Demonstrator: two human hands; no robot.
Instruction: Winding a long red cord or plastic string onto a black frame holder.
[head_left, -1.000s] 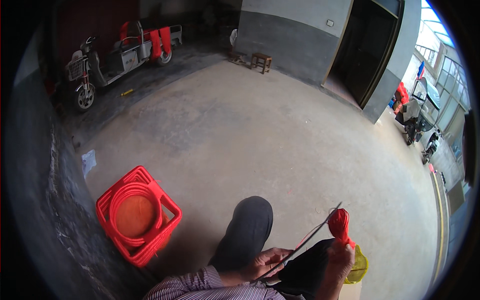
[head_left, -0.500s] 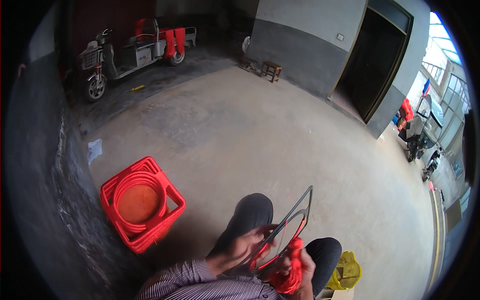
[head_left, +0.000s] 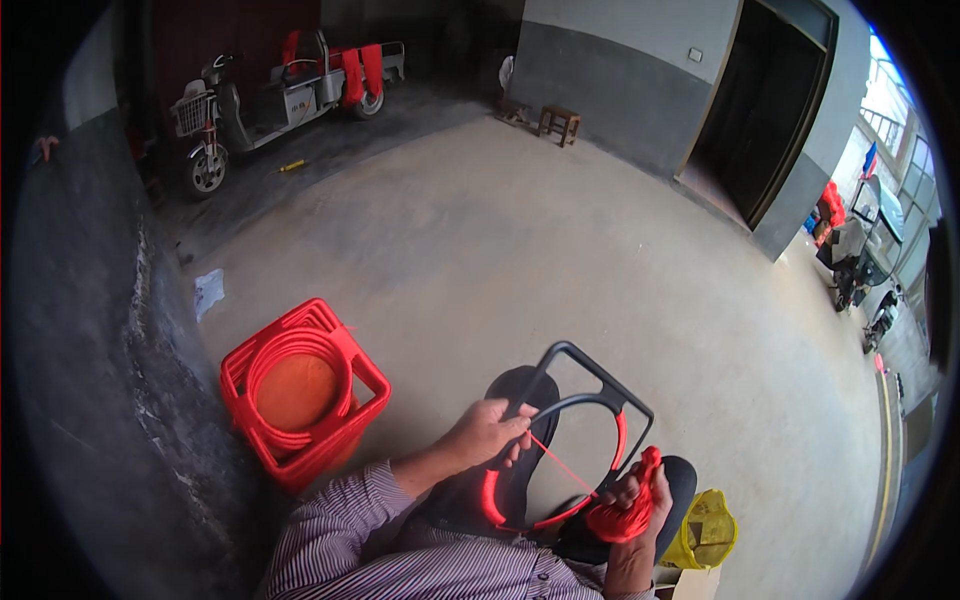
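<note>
Over the person's lap, the black frame [head_left: 612, 384], a squarish outline with a ring set inside it, was held tilted, its top corner leaning away over the floor. The left hand [head_left: 492, 430] was closed round the frame's left bar, while the right hand [head_left: 640, 500] was clenched on a bundle of red yarn [head_left: 622, 522] beside the right bar; whether its fingers also touched that bar could not be told. A thin red strand [head_left: 563, 465] ran straight across the ring's opening from the left fingertips toward the right hand. Red covering lay along the ring's right, lower and lower-left parts, and its upper arc showed bare black. The step in hand looked like winding yarn round the ring, with the covering only partly done. The next move seemed to call for a steady left grip, the strand kept taut, and the bundle carried round or through the ring without snagging. A stack of red frames [head_left: 338, 340] stood on the floor to the left.
</note>
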